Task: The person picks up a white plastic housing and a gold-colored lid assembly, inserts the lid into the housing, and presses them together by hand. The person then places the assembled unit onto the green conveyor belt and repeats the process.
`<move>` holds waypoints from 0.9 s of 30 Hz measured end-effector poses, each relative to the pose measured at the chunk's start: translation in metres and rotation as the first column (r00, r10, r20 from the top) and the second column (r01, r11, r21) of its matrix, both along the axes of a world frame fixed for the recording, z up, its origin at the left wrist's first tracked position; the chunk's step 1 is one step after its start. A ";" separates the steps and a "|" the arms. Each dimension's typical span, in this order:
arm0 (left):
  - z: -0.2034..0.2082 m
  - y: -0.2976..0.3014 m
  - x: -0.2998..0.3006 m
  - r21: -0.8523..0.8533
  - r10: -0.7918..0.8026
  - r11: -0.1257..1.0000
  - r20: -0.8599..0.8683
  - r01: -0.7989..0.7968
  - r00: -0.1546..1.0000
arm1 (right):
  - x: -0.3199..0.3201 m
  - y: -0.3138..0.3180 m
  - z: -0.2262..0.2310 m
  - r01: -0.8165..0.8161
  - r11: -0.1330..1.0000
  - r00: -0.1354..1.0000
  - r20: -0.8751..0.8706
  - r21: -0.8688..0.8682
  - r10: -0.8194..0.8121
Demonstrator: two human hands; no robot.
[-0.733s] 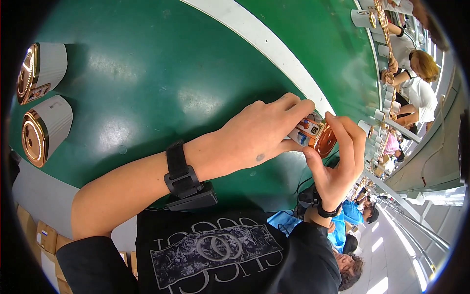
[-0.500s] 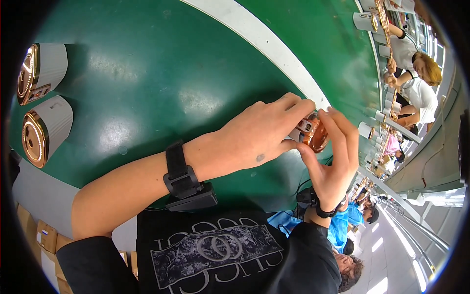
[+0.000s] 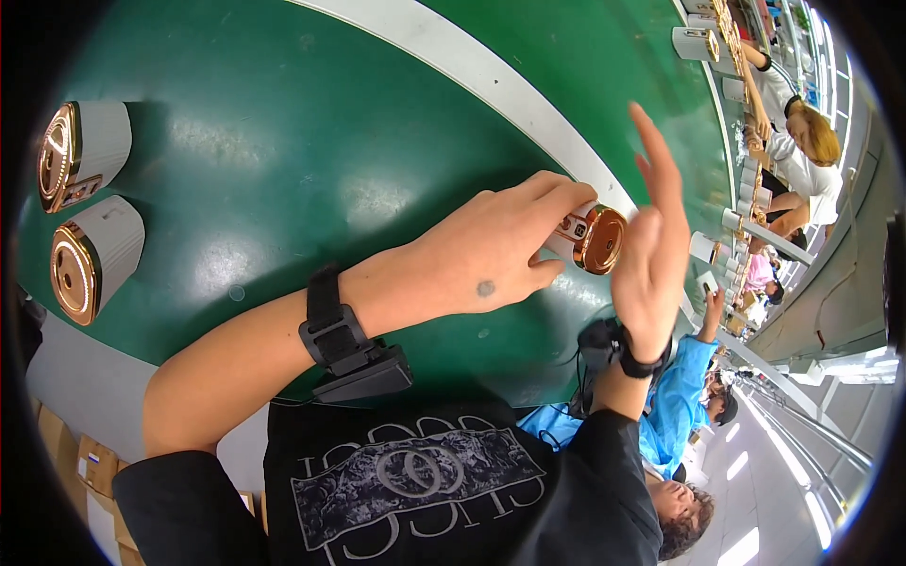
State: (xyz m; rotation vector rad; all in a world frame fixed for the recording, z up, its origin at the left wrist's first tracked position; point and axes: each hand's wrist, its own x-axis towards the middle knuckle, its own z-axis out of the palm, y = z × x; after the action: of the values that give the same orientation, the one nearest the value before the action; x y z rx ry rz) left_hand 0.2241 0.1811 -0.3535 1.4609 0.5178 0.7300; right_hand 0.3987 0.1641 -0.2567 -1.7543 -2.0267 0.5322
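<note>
My left hand (image 3: 491,247) reaches across the green table with its fingers wrapped round a small white device with a shiny copper-coloured end (image 3: 604,240). The device lies tilted, its copper end toward the right, and my fingers hide much of its white body. Just right of it, my right hand (image 3: 653,259) is raised edge-on with fingers stretched out, holding nothing that I can see and apart from the device. Two similar devices, an upper one (image 3: 102,141) and a lower one (image 3: 115,241), rest at the far left with copper ends facing left.
A white strip (image 3: 453,52) curves between the green table (image 3: 255,123) and a brighter green surface (image 3: 566,57). Along the right, co-workers (image 3: 802,165) sit beside more white devices. A person in blue (image 3: 679,401) is near my right arm. Cardboard boxes (image 3: 97,464) stand at lower left.
My right hand has let go of the device and moved up and away, its fingers straightening. The left hand keeps its hold, and the device's copper end now shows more fully.
</note>
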 end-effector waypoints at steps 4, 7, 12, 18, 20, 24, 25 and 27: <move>0.003 0.004 -0.008 -0.070 -0.066 0.996 -0.041 0.063 0.997 | -0.012 0.025 -0.020 -0.012 0.998 0.998 0.058 -0.069 0.016; 0.002 0.002 -0.012 -0.077 -0.077 0.994 -0.028 0.075 0.997 | -0.020 0.027 -0.028 0.035 0.995 0.999 0.044 -0.093 -0.031; -0.005 -0.003 -0.011 -0.038 -0.063 0.997 0.040 0.065 0.997 | -0.025 0.019 -0.032 0.029 0.998 0.987 0.160 -0.060 -0.019; 0.006 -0.013 0.000 0.095 -0.069 0.993 -0.069 0.075 0.995 | -0.027 0.013 -0.024 0.072 0.993 0.944 0.314 0.098 -0.099; 0.004 -0.004 0.002 0.071 -0.047 0.996 -0.043 0.050 0.998 | -0.024 0.017 -0.021 0.096 0.989 0.949 0.289 0.108 -0.124; 0.008 -0.003 0.004 0.095 0.000 0.996 -0.038 0.003 0.999 | -0.010 0.023 -0.018 0.136 0.989 0.991 -0.023 0.051 -0.135; 0.011 -0.002 0.005 0.103 0.009 0.995 -0.035 -0.006 0.999 | -0.001 0.022 -0.018 0.144 0.990 0.955 -0.260 -0.009 -0.141; 0.027 0.007 0.005 -0.070 -0.053 0.996 0.019 0.054 0.998 | 0.015 0.020 -0.012 0.123 0.991 0.866 -0.482 -0.044 -0.129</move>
State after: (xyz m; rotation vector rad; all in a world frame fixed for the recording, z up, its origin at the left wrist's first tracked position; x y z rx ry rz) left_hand 0.2290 0.1876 -0.3268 1.3964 0.4853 0.6746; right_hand 0.4141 0.1840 -0.2682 -1.5482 -1.5495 0.8456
